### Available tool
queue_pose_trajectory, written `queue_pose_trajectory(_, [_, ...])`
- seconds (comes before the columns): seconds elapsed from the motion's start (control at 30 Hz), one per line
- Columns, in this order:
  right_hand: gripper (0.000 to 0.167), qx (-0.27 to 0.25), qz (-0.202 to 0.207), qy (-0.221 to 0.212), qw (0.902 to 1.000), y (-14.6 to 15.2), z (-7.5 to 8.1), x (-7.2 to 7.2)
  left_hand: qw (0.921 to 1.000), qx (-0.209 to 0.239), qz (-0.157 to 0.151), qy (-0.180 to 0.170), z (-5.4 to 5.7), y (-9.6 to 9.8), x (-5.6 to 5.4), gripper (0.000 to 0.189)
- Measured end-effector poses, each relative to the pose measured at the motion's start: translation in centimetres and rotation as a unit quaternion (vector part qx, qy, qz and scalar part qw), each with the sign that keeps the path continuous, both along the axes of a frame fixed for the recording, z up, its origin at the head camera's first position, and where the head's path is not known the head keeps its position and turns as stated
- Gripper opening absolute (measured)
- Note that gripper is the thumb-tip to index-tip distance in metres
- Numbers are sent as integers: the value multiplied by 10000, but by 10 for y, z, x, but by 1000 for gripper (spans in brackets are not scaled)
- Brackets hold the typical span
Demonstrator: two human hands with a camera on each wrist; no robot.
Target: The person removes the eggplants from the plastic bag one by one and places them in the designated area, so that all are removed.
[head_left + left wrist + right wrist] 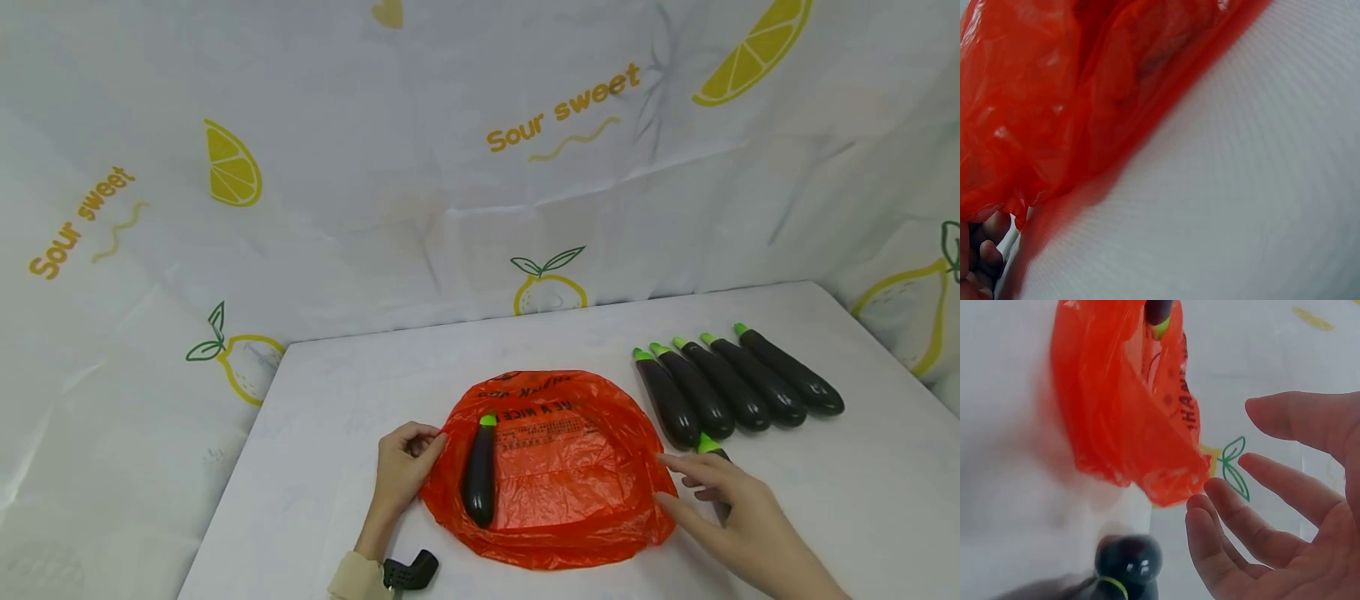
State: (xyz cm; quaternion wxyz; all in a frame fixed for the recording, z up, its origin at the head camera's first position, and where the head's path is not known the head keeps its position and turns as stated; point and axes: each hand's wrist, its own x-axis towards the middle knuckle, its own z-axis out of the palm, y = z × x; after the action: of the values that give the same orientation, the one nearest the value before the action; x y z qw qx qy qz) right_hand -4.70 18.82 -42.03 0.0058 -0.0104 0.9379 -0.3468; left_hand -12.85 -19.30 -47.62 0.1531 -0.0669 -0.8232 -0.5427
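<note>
A red plastic bag [558, 500] lies spread open on the table, with one dark eggplant [480, 479] inside at its left. My left hand [401, 467] pinches the bag's left rim; in the left wrist view its fingers [994, 228] meet the gathered red plastic [1029, 125]. At the bag's right rim, my right hand [731, 508] has its thumb and fingers spread. The right wrist view shows nothing between that hand's [1279, 531] thumb and fingers, close to the bag's edge [1172, 484]. Another eggplant [708, 444] is partly hidden behind the right hand.
Several eggplants [720, 383] with green caps lie side by side at the right of the white table [360, 375]. A black device [411, 572] is at the left wrist. Behind the table hangs a lemon-print cloth [390, 225].
</note>
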Motion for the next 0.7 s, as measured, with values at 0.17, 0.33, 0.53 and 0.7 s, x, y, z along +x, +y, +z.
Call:
queue_pose_trajectory(0.17, [51, -197, 169, 194, 9995, -13, 4, -4, 10000, 1, -9, 5, 0, 0, 0, 5])
queue_pose_trajectory(0.33, [47, -337, 358, 416, 9979, -25, 9, -8, 10000, -6, -26, -3, -1, 0, 0, 5])
queue_pose_trajectory(0.53, [47, -552, 586, 195, 9966, -39, 14, -15, 10000, -7, -69, 38, -1, 0, -1, 6])
queue_pose_trajectory(0.7, [50, -919, 741, -207, 9928, -55, 17, -18, 9999, -120, 33, 3, -16, -6, -7, 6])
